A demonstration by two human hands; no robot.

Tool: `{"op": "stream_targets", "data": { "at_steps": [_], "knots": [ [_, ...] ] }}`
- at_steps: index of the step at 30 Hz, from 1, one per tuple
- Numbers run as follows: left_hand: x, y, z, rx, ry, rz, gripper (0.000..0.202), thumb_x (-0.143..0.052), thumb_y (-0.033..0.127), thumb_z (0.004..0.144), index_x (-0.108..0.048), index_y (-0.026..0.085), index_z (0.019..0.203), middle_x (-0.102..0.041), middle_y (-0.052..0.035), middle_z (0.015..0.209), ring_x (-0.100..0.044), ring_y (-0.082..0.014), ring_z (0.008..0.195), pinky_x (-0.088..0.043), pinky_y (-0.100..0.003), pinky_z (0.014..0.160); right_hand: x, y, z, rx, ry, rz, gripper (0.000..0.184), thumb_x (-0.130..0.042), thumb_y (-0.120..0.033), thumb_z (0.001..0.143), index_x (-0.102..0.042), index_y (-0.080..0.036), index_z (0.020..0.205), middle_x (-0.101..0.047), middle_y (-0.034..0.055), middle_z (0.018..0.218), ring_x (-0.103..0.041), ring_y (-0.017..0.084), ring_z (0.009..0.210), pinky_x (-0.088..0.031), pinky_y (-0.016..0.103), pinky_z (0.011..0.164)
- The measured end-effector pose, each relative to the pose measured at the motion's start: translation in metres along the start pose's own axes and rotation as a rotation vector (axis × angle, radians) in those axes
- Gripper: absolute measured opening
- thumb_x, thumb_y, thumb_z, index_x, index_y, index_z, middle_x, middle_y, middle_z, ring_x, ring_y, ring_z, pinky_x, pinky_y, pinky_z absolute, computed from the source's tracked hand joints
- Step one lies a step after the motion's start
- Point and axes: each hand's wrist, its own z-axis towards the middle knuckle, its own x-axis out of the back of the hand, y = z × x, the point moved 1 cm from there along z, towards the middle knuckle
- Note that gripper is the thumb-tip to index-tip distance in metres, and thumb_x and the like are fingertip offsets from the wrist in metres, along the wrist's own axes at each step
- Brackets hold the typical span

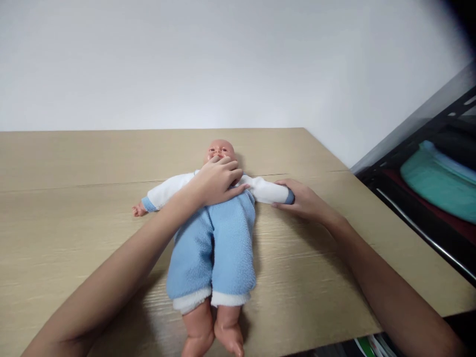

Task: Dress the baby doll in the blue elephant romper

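A baby doll [232,243] lies on its back on the wooden table, head at the far side and bare feet towards me. It wears a blue fleece romper with white sleeves and blue cuffs. My left hand [219,181] rests across its upper chest, with bent fingers and thumb gripping the clothing near the neck and hiding the chin. Over at the doll's outstretched arm, my right hand [295,198] is closed around the end of the white sleeve [266,191]; the doll's hand there does not show. The doll's other hand [140,209] pokes out of its cuff.
The table [74,238] meets a plain white wall [186,64] at the back. On the right stands a black rack [420,218] holding a teal plastic-looking item [442,183]. Several partly hidden items sit below the table's front right edge.
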Motion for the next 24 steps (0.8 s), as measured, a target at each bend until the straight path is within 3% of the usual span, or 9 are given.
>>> {"op": "stream_targets", "data": {
  "at_steps": [4, 6, 11, 15, 19, 24],
  "knots": [
    [-0.003, 0.012, 0.003, 0.053, 0.048, -0.136, 0.042, -0.056, 0.056, 0.106, -0.067, 0.018, 0.118, -0.066, -0.0152, 0.125, -0.057, -0.0352, 0.118, -0.044, -0.050, 0.107, 0.005, -0.004, 0.001, -0.046, 0.125, 0.135, 0.057, -0.089, -0.046, 0.080, -0.067, -0.023, 0.127, -0.078, 0.0114, 0.122, -0.076, 0.035, 0.105, -0.061, 0.047, 0.089],
    [-0.007, 0.022, 0.008, 0.070, 0.034, -0.207, 0.049, -0.065, 0.055, 0.102, -0.062, 0.016, 0.131, -0.064, -0.0157, 0.133, -0.056, -0.0348, 0.119, -0.044, -0.050, 0.109, 0.007, -0.010, 0.000, -0.080, 0.214, 0.223, 0.060, -0.093, -0.048, 0.076, -0.066, -0.022, 0.123, -0.079, 0.0107, 0.115, -0.077, 0.032, 0.098, -0.062, 0.044, 0.083],
    [-0.022, 0.042, 0.027, 0.107, -0.050, -0.229, 0.063, -0.076, 0.046, 0.096, -0.053, 0.014, 0.144, -0.065, -0.0172, 0.139, -0.058, -0.0360, 0.123, -0.045, -0.051, 0.108, 0.006, -0.037, -0.001, -0.066, 0.369, 0.450, 0.062, -0.096, -0.054, 0.075, -0.063, -0.026, 0.120, -0.073, 0.0087, 0.116, -0.073, 0.029, 0.104, -0.063, 0.045, 0.094],
    [-0.030, 0.045, 0.031, 0.183, -0.015, -0.263, 0.047, -0.072, 0.034, 0.094, -0.060, 0.015, 0.136, -0.069, -0.0151, 0.132, -0.060, -0.0341, 0.117, -0.048, -0.048, 0.102, -0.004, -0.055, -0.001, -0.053, 0.278, 0.721, 0.068, -0.092, -0.056, 0.079, -0.055, -0.029, 0.129, -0.068, 0.0096, 0.125, -0.071, 0.028, 0.115, -0.063, 0.044, 0.101],
    [-0.034, 0.040, 0.022, 0.208, 0.116, -0.346, 0.034, -0.066, 0.027, 0.091, -0.064, 0.017, 0.124, -0.072, -0.0123, 0.121, -0.062, -0.0317, 0.108, -0.049, -0.047, 0.098, -0.015, -0.056, -0.003, 0.008, 0.181, 0.774, 0.079, -0.088, -0.057, 0.084, -0.043, -0.034, 0.146, -0.058, 0.0131, 0.147, -0.065, 0.030, 0.131, -0.060, 0.047, 0.109],
    [-0.034, 0.030, 0.007, 0.275, 0.353, -0.540, 0.037, -0.066, 0.034, 0.091, -0.064, 0.017, 0.123, -0.073, -0.0127, 0.119, -0.065, -0.0313, 0.111, -0.051, -0.048, 0.103, -0.032, -0.041, -0.005, 0.060, 0.110, 0.619, 0.053, -0.064, -0.046, 0.101, -0.047, -0.032, 0.150, -0.056, 0.0130, 0.154, -0.059, 0.032, 0.138, -0.054, 0.055, 0.115]
  ]
}}
